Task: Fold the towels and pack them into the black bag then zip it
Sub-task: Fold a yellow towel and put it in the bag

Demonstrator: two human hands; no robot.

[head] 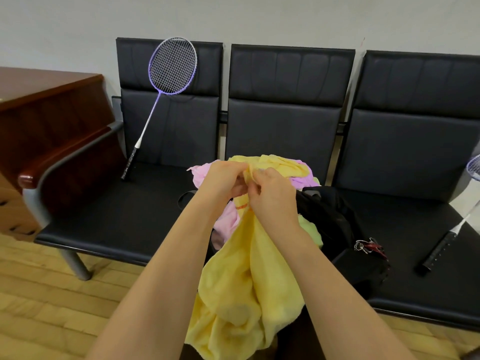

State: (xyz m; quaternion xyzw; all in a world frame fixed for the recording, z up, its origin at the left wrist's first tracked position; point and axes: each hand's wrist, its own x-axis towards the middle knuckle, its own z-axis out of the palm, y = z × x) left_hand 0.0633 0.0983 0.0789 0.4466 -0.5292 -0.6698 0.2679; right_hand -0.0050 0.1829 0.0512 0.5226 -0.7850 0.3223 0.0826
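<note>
A yellow towel [249, 276], soft terry with an orange stripe near its top edge, hangs crumpled in front of the bench seat [109, 216]. The left hand [223, 180] and right hand [272, 196] pinch that edge close together, apparently seeking corners to start a fold. Behind lie pink towels [201, 172]; the black bag [335, 224] waits just right, a badminton racket [166, 81] leaning nearby.
</note>
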